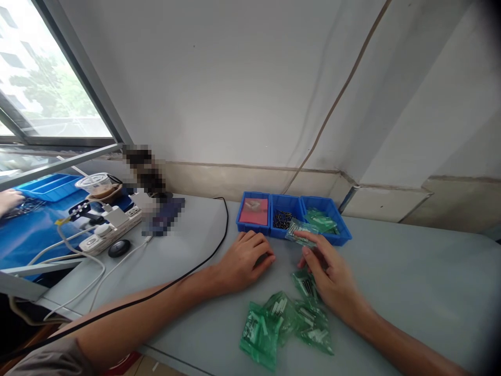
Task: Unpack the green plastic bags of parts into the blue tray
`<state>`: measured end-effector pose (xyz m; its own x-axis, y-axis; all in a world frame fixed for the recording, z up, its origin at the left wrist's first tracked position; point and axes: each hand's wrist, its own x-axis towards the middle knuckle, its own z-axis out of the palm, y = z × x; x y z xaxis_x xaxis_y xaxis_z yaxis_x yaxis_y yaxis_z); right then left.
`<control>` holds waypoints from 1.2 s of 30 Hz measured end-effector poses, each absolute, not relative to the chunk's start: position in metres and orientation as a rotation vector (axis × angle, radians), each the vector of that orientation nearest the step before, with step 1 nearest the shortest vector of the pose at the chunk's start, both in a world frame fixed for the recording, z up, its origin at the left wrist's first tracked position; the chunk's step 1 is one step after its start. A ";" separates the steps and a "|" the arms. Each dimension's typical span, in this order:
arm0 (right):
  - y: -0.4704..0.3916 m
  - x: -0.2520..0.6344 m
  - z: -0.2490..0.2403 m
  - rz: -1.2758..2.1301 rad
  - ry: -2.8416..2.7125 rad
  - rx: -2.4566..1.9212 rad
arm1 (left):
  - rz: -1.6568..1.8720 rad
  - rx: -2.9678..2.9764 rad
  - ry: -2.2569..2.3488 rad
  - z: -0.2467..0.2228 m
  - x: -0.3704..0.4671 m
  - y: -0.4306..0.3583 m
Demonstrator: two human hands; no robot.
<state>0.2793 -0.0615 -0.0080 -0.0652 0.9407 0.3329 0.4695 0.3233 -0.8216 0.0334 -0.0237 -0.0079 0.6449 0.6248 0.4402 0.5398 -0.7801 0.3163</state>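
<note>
My left hand (245,261) rests on the grey table with its fingers curled in and the thumb tip near the index finger; nothing shows in it. My right hand (331,274) reaches toward the blue bins, its index finger across a small clear plastic bag (293,230) of small parts that it appears to grip. That bag overlaps the front rim of the middle bin (279,233), which contains dark screws. Green-tinted bags lie nearer me: one (258,337) at the left, one (279,308) beside it, others (315,326) at the right, and one (305,284) beneath my right hand.
The left bin (253,228) holds a red sheet with a small pale item; the right bin (346,237) has green bags. A black cable (188,271) crosses my left forearm. At left are a power strip (92,240), a black mouse-like disc (119,248) and another person's hand (10,201).
</note>
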 end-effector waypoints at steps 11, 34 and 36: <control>-0.060 0.283 -0.010 0.587 -1.663 -1.375 | 0.747 2.704 0.910 -0.008 0.033 -0.023; -0.063 0.278 -0.010 0.523 -1.766 -1.300 | 0.682 2.744 1.171 -0.011 0.034 -0.029; -0.065 0.279 -0.009 0.516 -1.882 -1.358 | 0.622 2.685 1.177 -0.012 0.032 -0.028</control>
